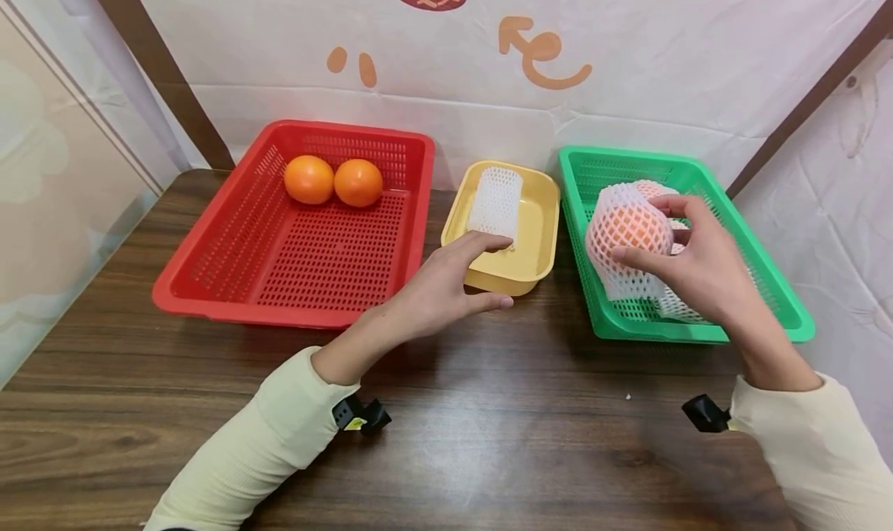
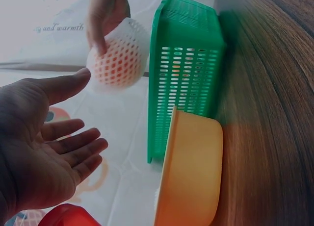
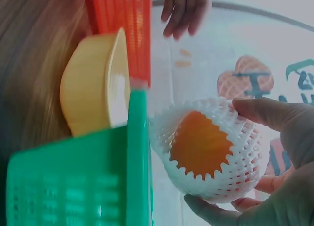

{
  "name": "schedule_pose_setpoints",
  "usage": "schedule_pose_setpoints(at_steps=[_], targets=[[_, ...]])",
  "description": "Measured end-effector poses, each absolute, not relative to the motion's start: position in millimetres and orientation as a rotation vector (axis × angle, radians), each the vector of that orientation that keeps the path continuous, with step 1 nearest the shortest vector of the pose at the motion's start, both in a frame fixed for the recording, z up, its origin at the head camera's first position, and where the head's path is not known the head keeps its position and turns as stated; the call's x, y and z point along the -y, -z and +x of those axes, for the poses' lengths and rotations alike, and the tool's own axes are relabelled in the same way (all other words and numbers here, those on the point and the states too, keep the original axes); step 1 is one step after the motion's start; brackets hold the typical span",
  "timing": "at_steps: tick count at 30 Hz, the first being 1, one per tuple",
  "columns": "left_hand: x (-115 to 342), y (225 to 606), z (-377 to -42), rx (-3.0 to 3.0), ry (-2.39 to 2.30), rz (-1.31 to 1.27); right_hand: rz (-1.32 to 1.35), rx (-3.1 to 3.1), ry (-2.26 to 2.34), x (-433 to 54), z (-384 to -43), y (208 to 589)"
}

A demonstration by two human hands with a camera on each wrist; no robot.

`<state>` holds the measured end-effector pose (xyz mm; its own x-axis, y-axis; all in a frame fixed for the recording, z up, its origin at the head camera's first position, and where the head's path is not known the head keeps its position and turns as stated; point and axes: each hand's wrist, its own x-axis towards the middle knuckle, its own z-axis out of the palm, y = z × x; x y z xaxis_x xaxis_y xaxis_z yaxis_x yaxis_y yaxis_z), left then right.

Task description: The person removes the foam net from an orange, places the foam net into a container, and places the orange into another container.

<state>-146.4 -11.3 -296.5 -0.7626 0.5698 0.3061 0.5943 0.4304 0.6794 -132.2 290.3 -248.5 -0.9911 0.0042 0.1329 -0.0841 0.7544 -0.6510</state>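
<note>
An orange in a white foam net sleeve (image 1: 628,232) is gripped by my right hand (image 1: 705,260) above the green basket (image 1: 579,283). In the right wrist view bare orange peel (image 3: 201,145) shows at the sleeve's open end, with fingers and thumb around the netting. Other sleeved fruit (image 1: 680,302) lies in the basket below, partly hidden by the hand. My left hand (image 1: 446,283) hovers at the near side of the yellow tray (image 1: 533,244), its fingers extended and nothing held. A flat, empty foam net sleeve (image 1: 497,198) lies in that tray.
To the left, a red basket (image 1: 293,314) holds two bare oranges (image 1: 309,180) (image 1: 359,183) at its back. All the containers stand on a dark wooden table (image 1: 488,407). Behind them hangs a white printed cloth (image 1: 446,120).
</note>
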Motion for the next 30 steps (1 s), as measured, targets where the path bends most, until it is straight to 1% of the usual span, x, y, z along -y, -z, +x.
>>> schedule_pose_setpoints(at_steps=[12,17,21,27,30], targets=[[17,296,-140,2.643,1.283,-1.034,0.303,2.725,-1.345,-245,-115,262],[20,299,-135,2.617,1.301,-1.058,0.409,2.660,-1.534,-233,-112,277],[22,303,-131,2.599,1.356,-1.058,0.545,2.552,-1.685,-222,-108,296],[20,305,-114,2.598,1.432,-0.947,0.781,2.416,-1.812,-211,-103,323],[14,310,-105,2.604,1.442,-0.824,0.843,2.357,-1.899,-210,-101,331]])
